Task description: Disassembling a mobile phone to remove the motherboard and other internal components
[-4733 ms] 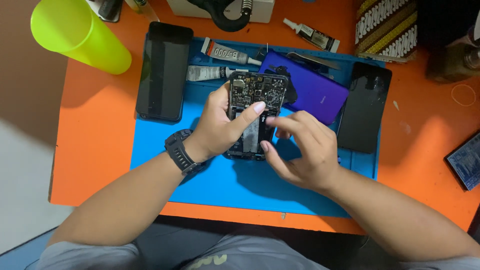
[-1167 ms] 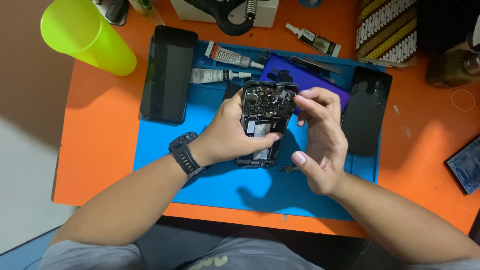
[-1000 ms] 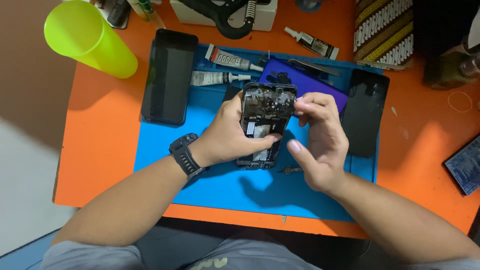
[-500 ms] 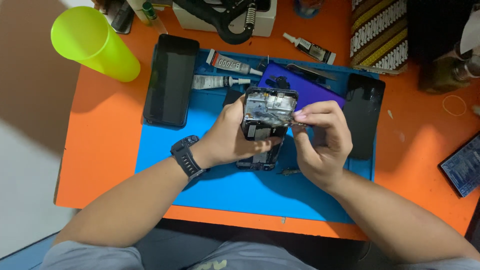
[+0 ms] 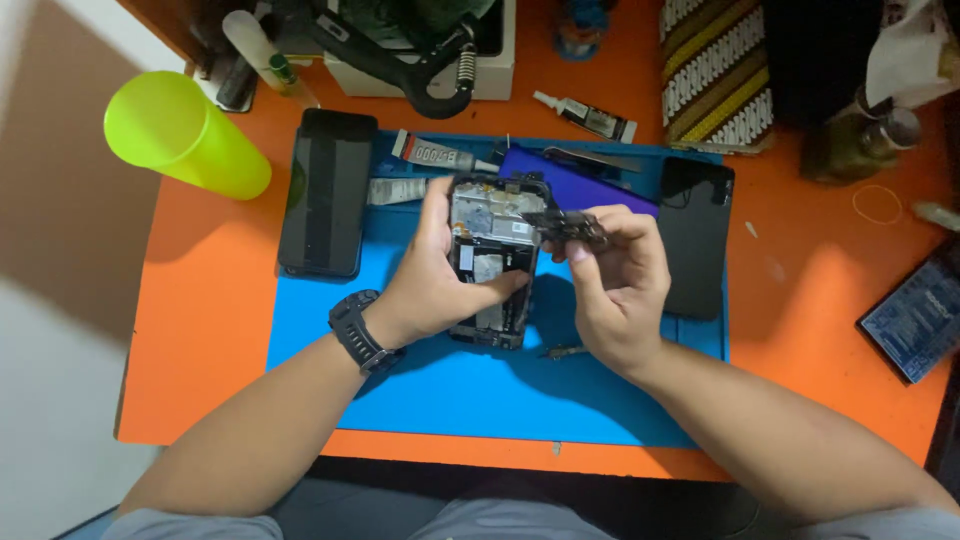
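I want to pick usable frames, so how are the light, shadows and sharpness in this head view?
Head view: bright, even light on the orange table; soft shadows fall under both hands onto the blue mat; mild glare on the green cup; the opened phone is fairly sharp, but the small dark part is slightly blurred.

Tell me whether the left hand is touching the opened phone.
Touching. The head view shows the left hand wrapped around the opened phone, thumb across its exposed inside, lifting it above the blue mat.
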